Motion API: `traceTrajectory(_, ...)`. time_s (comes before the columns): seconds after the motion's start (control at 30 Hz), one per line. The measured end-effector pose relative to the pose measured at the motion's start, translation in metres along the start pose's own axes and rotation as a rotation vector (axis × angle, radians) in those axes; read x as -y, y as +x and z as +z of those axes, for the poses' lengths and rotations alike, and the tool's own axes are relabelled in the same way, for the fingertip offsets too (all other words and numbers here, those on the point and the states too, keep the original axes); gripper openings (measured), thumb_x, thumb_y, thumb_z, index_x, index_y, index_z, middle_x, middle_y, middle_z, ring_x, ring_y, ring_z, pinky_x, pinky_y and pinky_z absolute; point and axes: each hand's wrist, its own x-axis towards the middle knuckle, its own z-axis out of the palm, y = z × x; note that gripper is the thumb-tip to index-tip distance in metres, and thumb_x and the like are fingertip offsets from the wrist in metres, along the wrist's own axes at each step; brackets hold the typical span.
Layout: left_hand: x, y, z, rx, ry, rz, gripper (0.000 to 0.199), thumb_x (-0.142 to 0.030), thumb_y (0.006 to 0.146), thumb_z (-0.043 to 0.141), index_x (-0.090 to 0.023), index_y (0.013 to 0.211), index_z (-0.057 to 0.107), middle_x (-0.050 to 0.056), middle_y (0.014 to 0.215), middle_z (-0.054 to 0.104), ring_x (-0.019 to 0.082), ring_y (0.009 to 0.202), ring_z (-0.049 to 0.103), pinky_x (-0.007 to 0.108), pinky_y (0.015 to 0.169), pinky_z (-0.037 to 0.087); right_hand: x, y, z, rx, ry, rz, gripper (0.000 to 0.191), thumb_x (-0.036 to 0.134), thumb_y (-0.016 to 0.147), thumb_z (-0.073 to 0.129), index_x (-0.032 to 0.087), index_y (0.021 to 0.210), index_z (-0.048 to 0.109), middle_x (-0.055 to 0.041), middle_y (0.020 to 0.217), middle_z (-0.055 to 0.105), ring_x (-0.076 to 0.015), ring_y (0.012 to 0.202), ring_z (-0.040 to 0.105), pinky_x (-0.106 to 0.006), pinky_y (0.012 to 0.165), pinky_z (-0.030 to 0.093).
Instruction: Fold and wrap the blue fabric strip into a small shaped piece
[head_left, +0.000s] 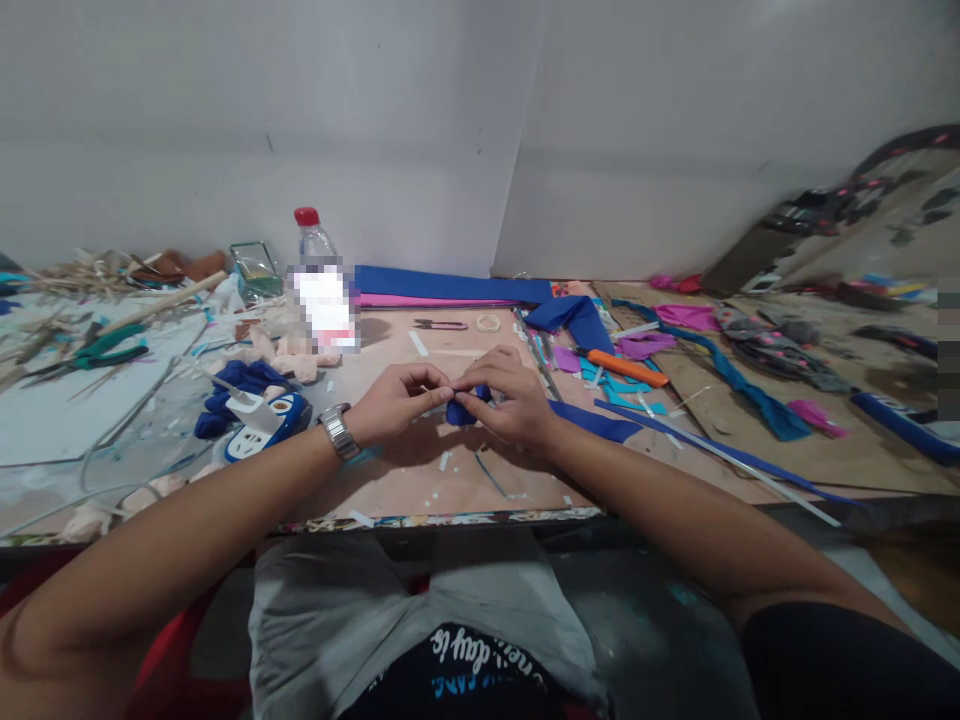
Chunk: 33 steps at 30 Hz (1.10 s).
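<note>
My left hand [409,402] and my right hand [514,400] meet over the middle of the table, fingertips pinched close together. Between them is a small bundle of dark blue cloth [461,412], partly hidden by the fingers. The right hand's fingers curl around it from above and the side, while the left thumb and forefinger pinch at its upper left edge. Beyond the hands lie thread snips [440,325] and a small pale ring-shaped roll [488,323]. A blue cloth strip [592,421] extends to the right of my right hand.
An orange utility knife [626,367] lies among cloth scraps on the right, near a long thin white stick [757,470]. Leftward are a blue-and-white power strip [262,430], blue cloth pieces [217,412], green-handled pliers [105,350] and a red-capped bottle [315,242]. A wall [420,150] stands behind.
</note>
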Motion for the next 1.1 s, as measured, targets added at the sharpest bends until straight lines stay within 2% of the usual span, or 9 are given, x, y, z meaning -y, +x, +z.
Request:
traceTrajectory(0.13,0.003,-0.001,0.002,0.075,-0.059,-0.074,0.034,-0.045,0.081,0.082,-0.014,0.089,0.069,0.005,0.087,0.071,0.016,0.078,0.064,0.029,0.075,0.049,0.003,0.002,-0.001,-0.007,0.012,0.038,0.008,0.029,0.094,0.069,0.022,0.09,0.07,-0.0021,0.083,0.075,-0.0185,0.079,0.069,-0.041,0.087,0.044)
traceTrajectory(0.23,0.005,-0.001,0.001,0.09,-0.073,-0.097,0.029,-0.04,0.083,0.08,-0.014,0.088,0.068,0.005,0.085,0.071,0.015,0.077,0.063,0.029,0.075,0.048,0.004,0.002,-0.002,-0.017,0.011,0.067,0.01,0.03,0.094,0.068,0.022,0.089,0.069,-0.0025,0.083,0.074,-0.019,0.078,0.068,-0.041,0.085,0.045)
traceTrajectory(0.4,0.003,0.0,-0.001,0.018,-0.181,-0.107,0.028,-0.037,0.081,0.081,-0.014,0.084,0.066,0.001,0.08,0.067,0.012,0.074,0.059,0.026,0.074,0.046,0.004,0.002,-0.003,-0.042,-0.005,0.115,0.009,0.03,0.094,0.066,0.022,0.089,0.068,-0.0032,0.083,0.072,-0.0204,0.081,0.066,-0.041,0.085,0.047)
traceTrajectory(0.53,-0.002,0.001,0.0,-0.031,-0.392,-0.201,0.033,-0.037,0.075,0.085,-0.015,0.083,0.062,-0.003,0.074,0.059,0.01,0.066,0.055,0.022,0.066,0.044,0.004,0.002,-0.004,-0.061,0.008,0.101,0.009,0.029,0.094,0.066,0.022,0.089,0.067,-0.003,0.082,0.072,-0.0202,0.081,0.066,-0.041,0.085,0.048)
traceTrajectory(0.63,-0.005,0.001,0.001,-0.069,-0.466,-0.245,0.034,-0.035,0.073,0.087,-0.016,0.081,0.06,-0.003,0.074,0.057,0.009,0.065,0.055,0.021,0.065,0.045,0.004,0.002,-0.004,-0.064,0.021,0.083,0.009,0.029,0.094,0.067,0.022,0.09,0.068,-0.0031,0.082,0.072,-0.0201,0.08,0.066,-0.041,0.084,0.048)
traceTrajectory(0.83,-0.004,0.002,0.003,-0.107,-0.476,-0.228,0.036,-0.037,0.075,0.087,-0.016,0.082,0.059,-0.003,0.073,0.056,0.008,0.062,0.053,0.02,0.059,0.041,0.006,0.003,-0.004,-0.11,0.032,0.087,0.009,0.03,0.094,0.067,0.022,0.09,0.068,-0.0029,0.081,0.072,-0.0198,0.078,0.066,-0.041,0.083,0.049)
traceTrajectory(1.1,0.005,0.005,0.002,-0.147,-0.399,-0.156,0.033,-0.04,0.079,0.084,-0.016,0.084,0.061,-0.002,0.071,0.06,0.009,0.063,0.053,0.021,0.062,0.042,0.004,0.002,-0.004,-0.1,0.017,0.121,0.01,0.031,0.094,0.067,0.023,0.088,0.068,-0.0029,0.08,0.07,-0.02,0.078,0.065,-0.041,0.083,0.05)
